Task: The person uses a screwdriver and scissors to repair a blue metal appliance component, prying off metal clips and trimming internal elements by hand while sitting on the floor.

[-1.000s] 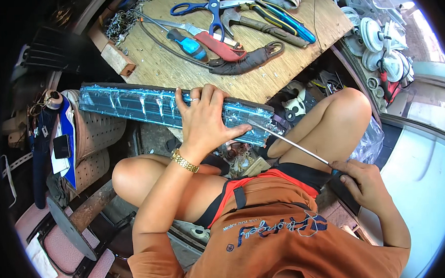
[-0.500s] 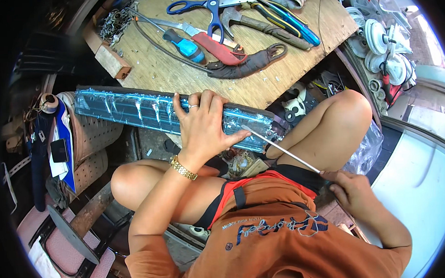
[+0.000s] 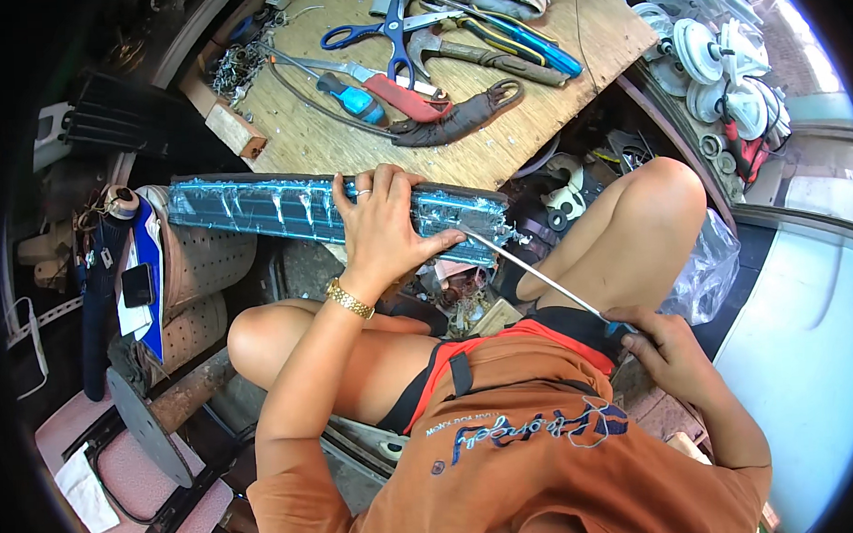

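A long, flat dark bar (image 3: 255,205) with blue stripes, wrapped in torn, crinkled clear film, lies across above my knees along the wooden bench's front edge. My left hand (image 3: 382,216) grips it right of its middle, fingers over the far edge and thumb stretched along the near face. My right hand (image 3: 664,347) is closed around the dark blue handle of a long-shafted screwdriver (image 3: 544,276). Its thin metal shaft points up and left, and the tip meets the bar's film beside my left thumb. Whether the tip is under the film I cannot tell.
On the wooden bench (image 3: 319,143) lie blue scissors (image 3: 395,37), a hammer (image 3: 485,60), a red-handled knife (image 3: 406,96), a blue screwdriver (image 3: 350,98) and pliers. White plastic reels (image 3: 696,55) stand at the far right. A perforated drum (image 3: 210,255) is left, near a phone (image 3: 138,285).
The whole view has shifted slightly. The screwdriver's blue handle now shows in my right hand, and its tip stays by my left thumb. My left hand keeps its hold on the bar.
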`<state>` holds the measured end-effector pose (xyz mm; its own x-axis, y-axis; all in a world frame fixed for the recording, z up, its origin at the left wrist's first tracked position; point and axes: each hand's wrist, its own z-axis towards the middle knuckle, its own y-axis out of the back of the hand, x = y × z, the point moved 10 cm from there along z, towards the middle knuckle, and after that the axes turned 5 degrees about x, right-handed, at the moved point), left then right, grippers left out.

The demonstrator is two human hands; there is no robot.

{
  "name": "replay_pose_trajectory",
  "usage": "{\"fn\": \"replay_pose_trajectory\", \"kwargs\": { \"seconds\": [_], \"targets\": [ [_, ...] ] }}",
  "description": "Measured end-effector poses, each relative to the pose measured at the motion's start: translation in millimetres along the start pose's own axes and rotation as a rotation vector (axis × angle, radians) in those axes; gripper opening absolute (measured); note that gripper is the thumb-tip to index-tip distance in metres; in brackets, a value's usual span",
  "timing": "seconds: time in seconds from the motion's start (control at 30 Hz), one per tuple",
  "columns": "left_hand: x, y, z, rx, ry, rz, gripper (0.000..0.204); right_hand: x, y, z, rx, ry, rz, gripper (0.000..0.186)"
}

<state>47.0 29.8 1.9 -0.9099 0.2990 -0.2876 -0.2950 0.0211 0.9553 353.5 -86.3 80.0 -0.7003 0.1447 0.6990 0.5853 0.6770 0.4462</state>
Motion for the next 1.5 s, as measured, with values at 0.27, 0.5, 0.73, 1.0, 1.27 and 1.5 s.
{"fn": "replay_pose_trajectory", "kwargs": {
  "seconds": [0.27,0.5,0.73,1.0,1.27,1.5],
  "targets": [
    [-2.7,-1.0,-4.8,0.021,-0.004,0.009,0.086,10.1,-2.2,16.4,0.047,-0.005,-0.115,0.033],
    [2.0,-5.1,-4.2,0.009,-0.020,-0.003,0.086,-19.8,-68.9,12.8,0.040,-0.077,0.241,0.031],
    [3.1,1.3,-10.8,0.022,-0.032,-0.011,0.083,-27.8,-39.0,0.7,0.030,0.017,0.256,0.045],
    [-20.7,-1.0,-10.7,0.059,-0.040,0.003,0.076,-38.0,8.8,-38.1,-0.113,0.064,-0.118,0.040],
    [-31.7,-14.1,-6.2,0.111,0.071,0.000,0.091,-27.8,15.8,-25.5,-0.074,0.102,-0.227,0.035],
    [-28.9,-18.8,-7.7,0.101,0.054,0.012,0.088,1.5,23.6,-17.4,0.020,0.010,-0.320,0.034]
  ]
}}
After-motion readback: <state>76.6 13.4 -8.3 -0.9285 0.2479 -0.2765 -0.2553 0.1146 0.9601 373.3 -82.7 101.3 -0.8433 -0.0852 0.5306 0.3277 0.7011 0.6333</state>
